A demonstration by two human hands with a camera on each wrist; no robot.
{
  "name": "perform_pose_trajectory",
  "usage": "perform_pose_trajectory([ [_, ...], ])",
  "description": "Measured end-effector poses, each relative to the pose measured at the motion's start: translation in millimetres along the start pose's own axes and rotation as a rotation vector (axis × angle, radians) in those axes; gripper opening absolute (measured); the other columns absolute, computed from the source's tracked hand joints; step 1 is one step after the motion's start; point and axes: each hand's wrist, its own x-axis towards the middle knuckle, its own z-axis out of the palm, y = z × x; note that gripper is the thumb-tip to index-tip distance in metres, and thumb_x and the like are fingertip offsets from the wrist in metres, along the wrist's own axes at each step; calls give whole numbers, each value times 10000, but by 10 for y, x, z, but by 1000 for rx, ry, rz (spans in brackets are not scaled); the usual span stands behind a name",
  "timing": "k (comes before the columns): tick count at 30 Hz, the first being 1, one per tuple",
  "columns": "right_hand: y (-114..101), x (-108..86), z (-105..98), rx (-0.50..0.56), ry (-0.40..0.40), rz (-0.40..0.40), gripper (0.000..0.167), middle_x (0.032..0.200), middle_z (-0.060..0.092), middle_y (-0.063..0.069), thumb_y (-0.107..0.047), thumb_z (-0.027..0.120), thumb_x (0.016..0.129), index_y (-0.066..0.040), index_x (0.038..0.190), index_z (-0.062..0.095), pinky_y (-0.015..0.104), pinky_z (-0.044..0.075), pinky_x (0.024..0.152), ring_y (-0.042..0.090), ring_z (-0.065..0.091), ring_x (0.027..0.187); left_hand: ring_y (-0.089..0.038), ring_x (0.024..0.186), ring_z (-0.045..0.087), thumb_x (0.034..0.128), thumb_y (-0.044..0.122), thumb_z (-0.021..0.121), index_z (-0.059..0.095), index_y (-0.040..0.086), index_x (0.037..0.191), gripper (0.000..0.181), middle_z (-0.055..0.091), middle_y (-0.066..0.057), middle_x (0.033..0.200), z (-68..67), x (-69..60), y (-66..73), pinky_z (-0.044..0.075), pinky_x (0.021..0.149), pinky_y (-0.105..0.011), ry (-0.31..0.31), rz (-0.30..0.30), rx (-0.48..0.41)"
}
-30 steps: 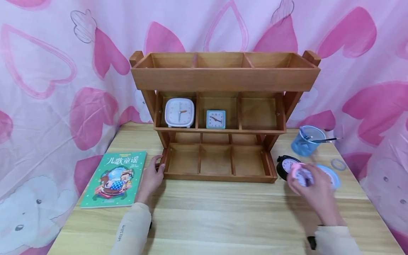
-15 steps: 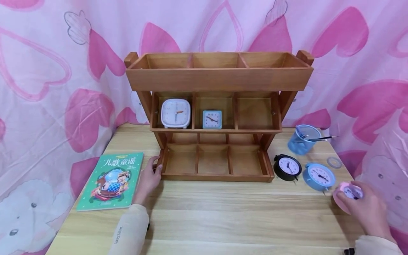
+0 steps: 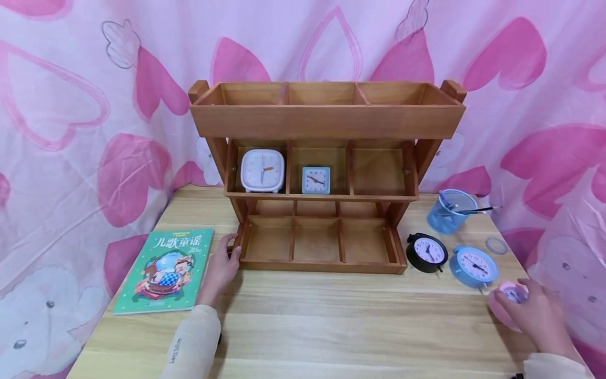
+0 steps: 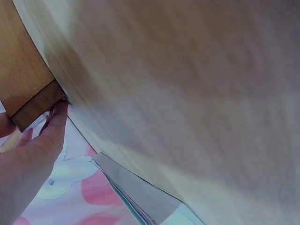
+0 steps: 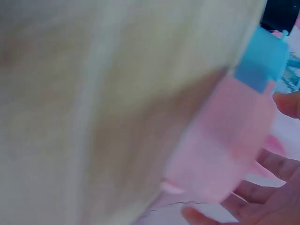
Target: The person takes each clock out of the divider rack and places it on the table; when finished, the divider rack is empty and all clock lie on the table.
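Note:
A three-tier wooden shelf (image 3: 326, 122) stands on the table; a white clock (image 3: 262, 170) and a small square teal-edged clock (image 3: 316, 180) sit in its middle tier. My left hand (image 3: 221, 271) grips its lower left end, thumb and fingers on either side of the wood (image 4: 37, 107). At the right, a pink alarm clock (image 3: 503, 310) rests on the table. Around it is my right hand (image 3: 539, 313), fingers spread and loose; the right wrist view shows a gap between thumb and clock. Beside it lie a blue alarm clock (image 3: 473, 267) and a black alarm clock (image 3: 427, 253).
A green children's book (image 3: 163, 271) lies left of the shelf, close to my left forearm. Behind the alarm clocks stands a blue mesh pen cup (image 3: 447, 218) with pens in it. A pale ring (image 3: 496, 245) lies near the table's right edge. A pink heart-print curtain (image 3: 293, 47) hangs behind.
My right hand carried the pink alarm clock rightward from over the black and blue clocks, lowered it to the table and loosened its fingers. My left hand stayed on the shelf.

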Motion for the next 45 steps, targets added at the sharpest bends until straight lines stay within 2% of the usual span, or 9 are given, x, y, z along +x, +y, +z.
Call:
perform_pose_trajectory([
  [4, -360, -3, -57, 51, 137, -135, 628, 1250, 408, 464, -288, 646, 924, 144, 1328, 434, 713, 285, 910, 639, 359, 1125, -412, 1313, 477, 1070, 181, 413, 314, 120, 1513, 458, 436, -268, 1472, -13, 11, -5, 462, 1030, -548, 1, -2, -2],
  [12, -1563, 32, -191, 225, 317, -480, 474, 1298, 554, 305, -92, 709, 864, 25, 1302, 568, 684, 354, 994, 520, 478, 1186, -425, 1308, 482, 1069, 163, 407, 323, 97, 1504, 448, 445, -292, 1457, -33, 0, 8, 466, 1025, -548, 17, 10, -6],
  [18, -2426, 118, -211, 273, 311, -748, 472, 1335, 588, 193, -62, 748, 837, -14, 1286, 611, 593, 435, 1010, 385, 529, 1241, -419, 1293, 500, 1067, 153, 413, 344, 104, 1493, 434, 476, -300, 1427, -31, 12, -1, 479, 1012, -539, 27, 16, -13],
  [23, -3048, 264, -143, 286, 226, -869, 451, 1339, 600, 143, -95, 743, 868, -46, 1297, 613, 525, 506, 977, 314, 563, 1232, -423, 1289, 503, 1070, 157, 407, 341, 114, 1497, 435, 475, -302, 1426, -38, 21, -14, 483, 1004, -541, 28, 12, -5],
  [27, -3434, 472, -11, 301, 128, -907, 409, 1312, 609, 153, -124, 725, 896, -23, 1276, 614, 498, 488, 1018, 317, 574, 1206, -424, 1291, 501, 1065, 147, 418, 348, 109, 1492, 434, 477, -301, 1425, -16, 15, -21, 476, 1010, -545, 35, 11, 5],
  [31, -3663, 643, 119, 230, 35, -869, 409, 1372, 575, 139, -196, 699, 919, -50, 1291, 611, 555, 385, 1095, 324, 522, 1269, -422, 1283, 508, 1059, 143, 434, 365, 106, 1480, 428, 495, -299, 1409, 27, 1, -16, 474, 1009, -545, 37, 13, 4],
  [36, -3782, 750, 245, 106, -51, -792, 476, 1451, 515, 94, -316, 645, 944, -123, 1371, 559, 665, 220, 1083, 309, 403, 1367, -426, 1239, 548, 1047, 116, 456, 404, 93, 1455, 411, 546, -313, 1347, 54, -15, -2, 493, 980, -540, 70, 43, 2],
  [41, -3818, 777, 315, 43, -56, -783, 510, 1443, 535, 88, -364, 604, 958, -136, 1410, 544, 677, 212, 1075, 300, 373, 1371, -424, 1215, 566, 1047, 108, 455, 409, 84, 1451, 407, 560, -317, 1326, 43, -25, 17, 505, 964, -535, 77, 51, 2],
  [45, -3841, 773, 320, 68, -43, -783, 501, 1421, 556, 84, -367, 624, 949, -141, 1393, 569, 660, 236, 1050, 298, 402, 1349, -428, 1225, 554, 1052, 113, 443, 397, 85, 1458, 409, 540, -317, 1348, 27, -23, 22, 501, 969, -540, 70, 43, -6],
])
